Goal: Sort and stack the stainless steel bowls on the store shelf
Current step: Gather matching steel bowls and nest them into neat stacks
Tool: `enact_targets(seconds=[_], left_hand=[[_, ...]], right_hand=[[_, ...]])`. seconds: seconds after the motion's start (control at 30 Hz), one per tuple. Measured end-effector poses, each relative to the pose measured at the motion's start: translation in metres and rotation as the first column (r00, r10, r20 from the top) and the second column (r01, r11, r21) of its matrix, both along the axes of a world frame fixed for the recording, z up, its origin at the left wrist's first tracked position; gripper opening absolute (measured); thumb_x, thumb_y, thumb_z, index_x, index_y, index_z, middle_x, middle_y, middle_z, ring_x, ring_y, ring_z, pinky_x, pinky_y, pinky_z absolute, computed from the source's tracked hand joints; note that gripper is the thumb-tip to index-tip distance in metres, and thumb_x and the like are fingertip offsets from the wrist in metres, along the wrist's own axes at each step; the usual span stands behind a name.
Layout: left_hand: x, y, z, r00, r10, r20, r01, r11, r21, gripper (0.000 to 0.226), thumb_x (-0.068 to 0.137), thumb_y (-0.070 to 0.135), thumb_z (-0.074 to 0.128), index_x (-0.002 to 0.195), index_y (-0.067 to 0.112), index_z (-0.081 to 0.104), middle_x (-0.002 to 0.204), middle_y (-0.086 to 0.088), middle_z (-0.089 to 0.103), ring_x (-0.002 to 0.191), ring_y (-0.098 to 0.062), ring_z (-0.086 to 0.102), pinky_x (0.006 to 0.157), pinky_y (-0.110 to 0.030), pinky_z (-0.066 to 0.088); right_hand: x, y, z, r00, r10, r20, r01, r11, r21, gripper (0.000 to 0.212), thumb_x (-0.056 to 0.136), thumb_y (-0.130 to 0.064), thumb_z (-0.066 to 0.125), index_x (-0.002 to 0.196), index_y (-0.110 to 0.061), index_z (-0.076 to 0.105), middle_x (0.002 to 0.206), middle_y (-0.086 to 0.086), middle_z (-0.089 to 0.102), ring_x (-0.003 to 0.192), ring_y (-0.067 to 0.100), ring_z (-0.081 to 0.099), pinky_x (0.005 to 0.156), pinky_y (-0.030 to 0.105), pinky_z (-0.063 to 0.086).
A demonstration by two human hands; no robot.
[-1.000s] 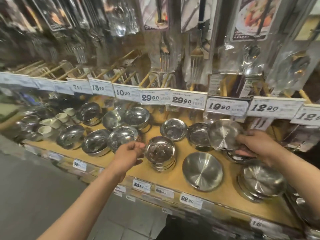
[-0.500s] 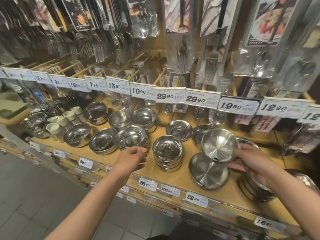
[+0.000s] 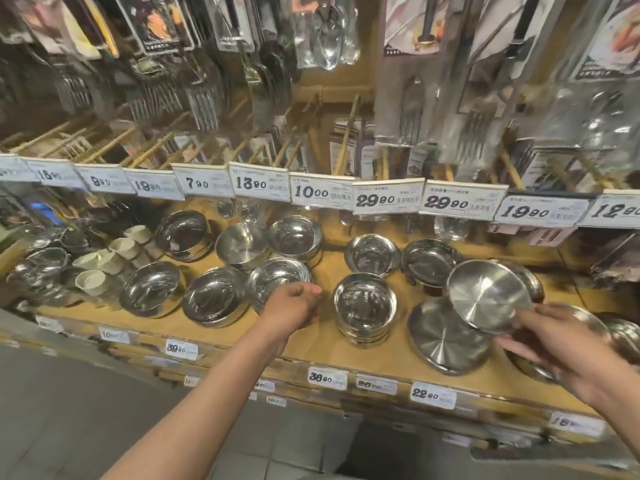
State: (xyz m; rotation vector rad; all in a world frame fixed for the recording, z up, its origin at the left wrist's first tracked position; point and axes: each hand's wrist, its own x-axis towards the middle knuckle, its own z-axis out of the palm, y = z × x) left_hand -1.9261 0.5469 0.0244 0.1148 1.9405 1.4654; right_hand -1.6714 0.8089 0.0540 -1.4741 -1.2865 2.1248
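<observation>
Right hand (image 3: 568,344) blurred; hanging cutlery packs (image 3: 207,64) smeared.

— How is the light?
— Warm, fairly bright, from above; the steel bowls (image 3: 365,303) throw hard glints and the wooden shelf (image 3: 325,348) glows yellow.
— Sharp?
— Only mid-frame. The hanging packets (image 3: 401,81) smear with motion, the far left is dim, and the price tags (image 3: 322,192) bow at the wide-angle edges.

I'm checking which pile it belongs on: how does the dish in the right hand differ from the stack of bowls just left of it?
The held dish is shallow, single and tilted off the shelf; the bowl stack is deep, several high and upright on the shelf. The right hand grips the dish; nothing touches the stack. Both are shiny steel.
</observation>
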Motion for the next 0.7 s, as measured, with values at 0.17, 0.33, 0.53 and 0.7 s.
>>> enact_targets(seconds=[0.17, 0.33, 0.53, 0.7], left_hand=[[-0.011, -0.008, -0.01, 0.999, -0.018, 0.037, 0.018, 1.0, 0.013, 0.014, 0.095, 0.011, 0.062, 0.089, 0.018, 0.074, 0.065, 0.005, 0.07, 0.071, -0.015, 0.063, 0.084, -0.039, 0.058], [-0.019, -0.007, -0.016, 0.999, -0.021, 0.047, 0.02, 1.0, 0.005, 0.011, 0.095, 0.012, 0.063, 0.095, 0.016, 0.073, 0.068, 0.003, 0.069, 0.071, -0.017, 0.062, 0.076, -0.036, 0.057], [-0.013, 0.01, -0.014, 0.996, -0.088, 0.032, 0.088, 0.996, -0.018, 0.012, 0.098, 0.017, 0.063, 0.104, 0.013, 0.072, 0.079, 0.0, 0.072, 0.073, -0.014, 0.066, 0.062, -0.023, 0.054], [0.008, 0.025, -0.013, 0.992, -0.124, 0.007, 0.125, 0.992, -0.026, 0.013, 0.1, 0.016, 0.06, 0.106, 0.015, 0.071, 0.09, -0.001, 0.074, 0.077, -0.012, 0.068, 0.068, -0.027, 0.054]], right_hand=[[-0.01, -0.019, -0.005, 1.0, -0.009, 0.023, 0.009, 1.0, 0.03, 0.012, 0.097, 0.0, 0.056, 0.109, -0.001, 0.059, 0.138, 0.032, 0.052, 0.099, 0.031, 0.067, 0.053, 0.028, 0.062], [-0.007, -0.031, -0.003, 0.999, -0.039, -0.012, 0.039, 0.999, 0.016, 0.006, 0.096, 0.004, 0.054, 0.095, -0.001, 0.058, 0.106, 0.019, 0.055, 0.086, 0.024, 0.067, 0.053, 0.026, 0.061], [0.023, -0.022, 0.0, 0.997, -0.072, -0.003, 0.072, 0.997, 0.032, 0.011, 0.094, 0.007, 0.052, 0.102, 0.004, 0.06, 0.112, 0.028, 0.06, 0.091, 0.029, 0.068, 0.059, 0.025, 0.062], [0.063, -0.004, 0.0, 0.989, -0.145, -0.019, 0.146, 0.989, 0.032, 0.008, 0.094, 0.006, 0.054, 0.094, 0.001, 0.06, 0.099, 0.022, 0.062, 0.08, 0.024, 0.073, 0.058, 0.024, 0.062]])
